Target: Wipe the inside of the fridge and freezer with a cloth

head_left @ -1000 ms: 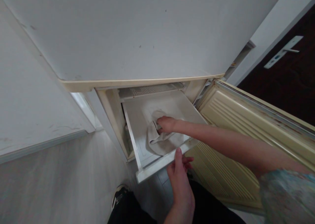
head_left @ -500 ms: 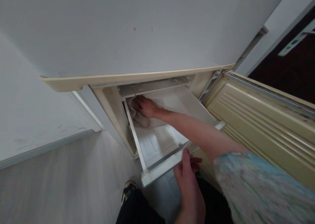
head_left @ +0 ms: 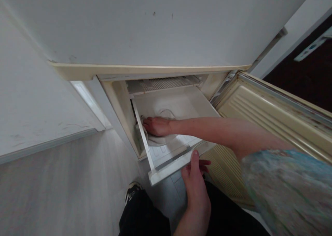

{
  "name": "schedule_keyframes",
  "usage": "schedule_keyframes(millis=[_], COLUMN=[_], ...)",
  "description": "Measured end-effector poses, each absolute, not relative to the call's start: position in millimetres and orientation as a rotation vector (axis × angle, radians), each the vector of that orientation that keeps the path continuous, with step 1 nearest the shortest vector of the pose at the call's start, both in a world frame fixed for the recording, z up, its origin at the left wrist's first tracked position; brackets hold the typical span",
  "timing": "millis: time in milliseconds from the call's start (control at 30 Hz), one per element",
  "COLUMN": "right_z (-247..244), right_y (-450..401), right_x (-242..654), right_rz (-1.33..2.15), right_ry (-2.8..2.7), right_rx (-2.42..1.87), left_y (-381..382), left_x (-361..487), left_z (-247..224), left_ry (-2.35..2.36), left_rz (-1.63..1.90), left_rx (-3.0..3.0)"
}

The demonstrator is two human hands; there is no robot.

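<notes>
one cloth (head_left: 158,140) inside a white drawer (head_left: 168,104) under right hand (head_left: 157,126), fingers together; left hand (head_left: 195,191), fingers clamped on drawer front (head_left: 168,171).

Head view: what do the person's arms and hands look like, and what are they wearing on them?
The two hands are bare, with no gloves, and the reaching forearm is uncovered. Above it is a loose, pale blue-green patterned fabric sleeve.

Free room lay on the drawer tray (head_left: 176,103) at 12 o'clock from the right hand (head_left: 157,126); its side rail (head_left: 139,134) blocked 9 o'clock, its front lip (head_left: 168,168) 5 o'clock, the right forearm (head_left: 207,125) 3 o'clock.
</notes>
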State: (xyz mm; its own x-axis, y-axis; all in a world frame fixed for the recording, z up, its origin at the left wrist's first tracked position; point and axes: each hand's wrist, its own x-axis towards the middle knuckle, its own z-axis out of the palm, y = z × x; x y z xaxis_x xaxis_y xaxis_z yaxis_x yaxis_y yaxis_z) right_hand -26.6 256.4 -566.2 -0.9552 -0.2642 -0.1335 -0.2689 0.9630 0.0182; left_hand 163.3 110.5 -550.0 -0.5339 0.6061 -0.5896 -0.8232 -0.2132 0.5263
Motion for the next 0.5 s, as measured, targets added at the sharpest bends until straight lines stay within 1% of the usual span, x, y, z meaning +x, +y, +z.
schedule_keyframes(millis=[67,167,233,267,333,433,500], right_z=[-557,-545,-537,-533,-522,-508,-507], right_y=[246,229,224,226,238,272,293], right_x=[-8,17,25,26,19,-4,-18], right_rz=[0.001,-0.198,-0.319,-0.323,-0.179,0.161,0.263], right_ry=[2.816,2.557,2.468,2.486,2.699,3.129,3.241], right_rx=[-0.505,-0.680,-0.709,-0.677,-0.497,-0.073,0.087], left_y=[110,110,111,111,112,111,111], left_x=[163,162,163,163,165,166,166], left_z=[-549,-549,-548,-548,-547,-546,-545], left_ry=[1.039,1.048,1.054,1.052,1.045,1.042,1.034], left_rz=[1.878,1.860,1.862,1.862,1.866,1.870,1.871], left_rx=[-0.314,-0.342,-0.367,-0.369,-0.353,-0.316,-0.314])
